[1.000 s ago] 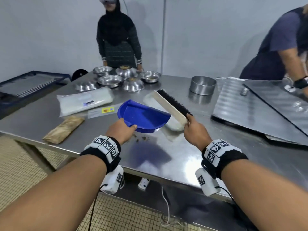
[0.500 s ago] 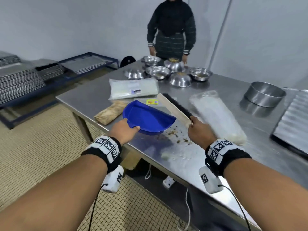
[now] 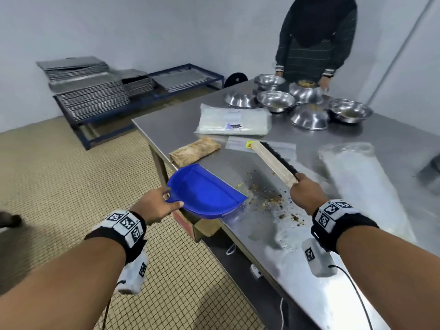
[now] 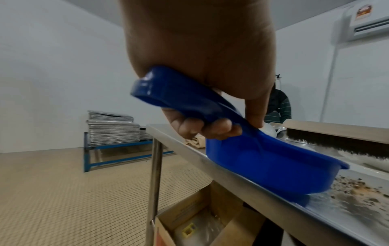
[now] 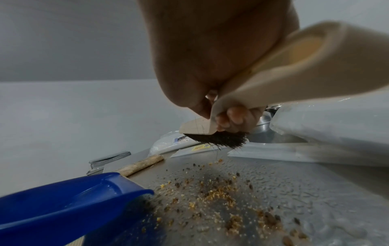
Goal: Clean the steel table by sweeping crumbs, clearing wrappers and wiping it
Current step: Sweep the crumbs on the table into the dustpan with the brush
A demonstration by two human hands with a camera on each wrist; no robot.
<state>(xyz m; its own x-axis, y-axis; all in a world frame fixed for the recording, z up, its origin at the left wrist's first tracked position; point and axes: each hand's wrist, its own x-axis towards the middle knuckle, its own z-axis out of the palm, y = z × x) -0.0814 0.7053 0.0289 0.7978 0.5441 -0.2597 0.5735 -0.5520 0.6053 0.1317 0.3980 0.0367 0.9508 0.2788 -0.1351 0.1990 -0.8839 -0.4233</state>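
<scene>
Crumbs [image 3: 269,198] lie scattered on the steel table [image 3: 357,270] beside the blue dustpan [image 3: 207,194], whose lip meets the table edge. Left hand [image 3: 154,206] wraps its handle; right hand [image 3: 307,194] clasps the wooden brush [image 3: 273,160], bristles raised above the crumbs.

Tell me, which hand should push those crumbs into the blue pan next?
Probably the right hand: it grips the brush beyond the crumbs; the left hand holds the dustpan.

Pale walls [image 3: 119,27]; tiled floor [image 3: 59,186] (beige); blue rack [image 3: 152,96].
</scene>
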